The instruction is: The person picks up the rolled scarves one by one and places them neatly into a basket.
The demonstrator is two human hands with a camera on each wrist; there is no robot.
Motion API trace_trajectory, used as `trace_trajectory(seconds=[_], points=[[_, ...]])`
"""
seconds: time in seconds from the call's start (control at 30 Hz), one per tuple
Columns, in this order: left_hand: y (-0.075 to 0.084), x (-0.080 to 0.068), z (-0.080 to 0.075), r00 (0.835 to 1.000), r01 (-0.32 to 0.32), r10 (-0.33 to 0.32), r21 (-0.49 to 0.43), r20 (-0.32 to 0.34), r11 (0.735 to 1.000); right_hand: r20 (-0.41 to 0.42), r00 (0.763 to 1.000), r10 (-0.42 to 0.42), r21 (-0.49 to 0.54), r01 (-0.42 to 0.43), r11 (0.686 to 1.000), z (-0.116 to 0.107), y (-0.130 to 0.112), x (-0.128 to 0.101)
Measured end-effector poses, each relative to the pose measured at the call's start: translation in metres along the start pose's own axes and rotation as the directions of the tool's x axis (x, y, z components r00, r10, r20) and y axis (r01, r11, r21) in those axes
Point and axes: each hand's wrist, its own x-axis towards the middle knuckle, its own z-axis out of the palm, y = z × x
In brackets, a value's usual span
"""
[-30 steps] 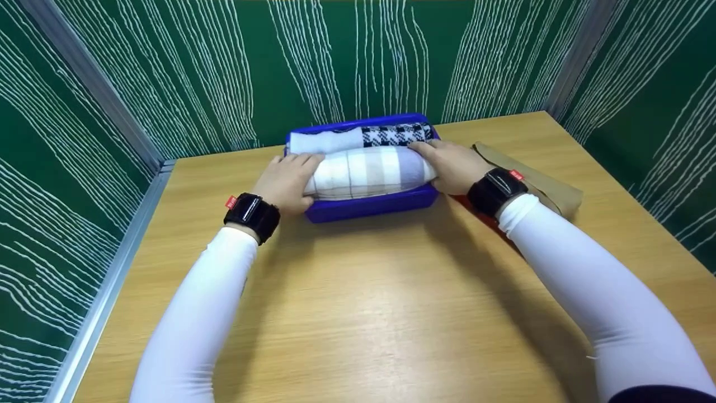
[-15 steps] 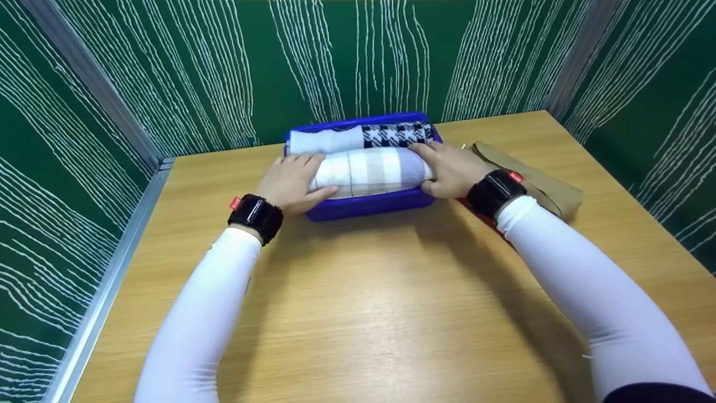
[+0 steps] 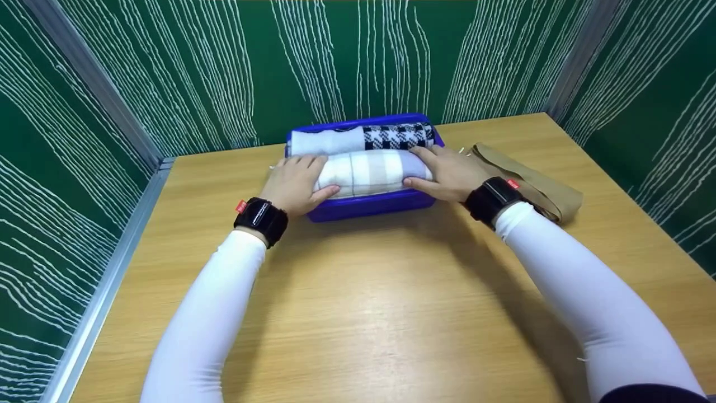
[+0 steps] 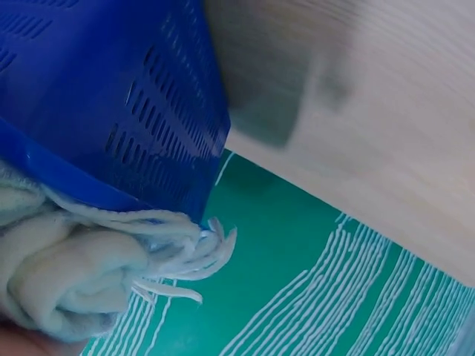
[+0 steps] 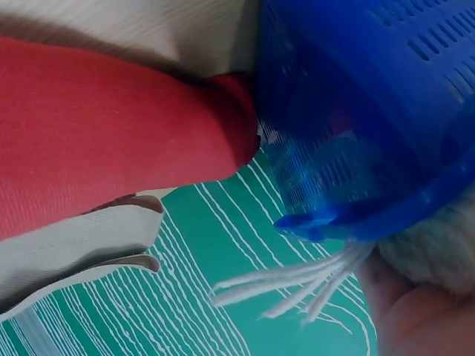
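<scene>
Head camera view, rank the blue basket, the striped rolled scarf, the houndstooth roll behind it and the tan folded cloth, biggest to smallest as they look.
1. blue basket, which holds both rolls.
2. striped rolled scarf and tan folded cloth: too alike to rank, as the right hand and its arm hide part of the cloth.
3. houndstooth roll, the checked part only.

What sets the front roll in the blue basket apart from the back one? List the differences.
The front roll has pale beige and white stripes; the back roll is plain white at one end and black-and-white houndstooth at the other. The left hand and right hand grip the front roll's ends; the back roll lies untouched. Both are rolled cloths lying lengthwise, side by side, in the blue basket.
</scene>
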Motion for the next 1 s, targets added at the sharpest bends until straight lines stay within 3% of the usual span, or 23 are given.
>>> trace_trajectory(seconds=[0.63,1.0], points=[[-0.002,0.002,-0.018,0.998,-0.002,0.003,-0.015,0.062,1.0,0.022,1.0,0.011,-0.021,-0.011,1.0,-0.015,-0.004,0.005],[-0.003,0.006,-0.026,0.998,-0.015,0.016,-0.025,0.064,1.0,0.053,0.997,0.055,-0.065,-0.052,0.997,-0.03,-0.006,0.002]])
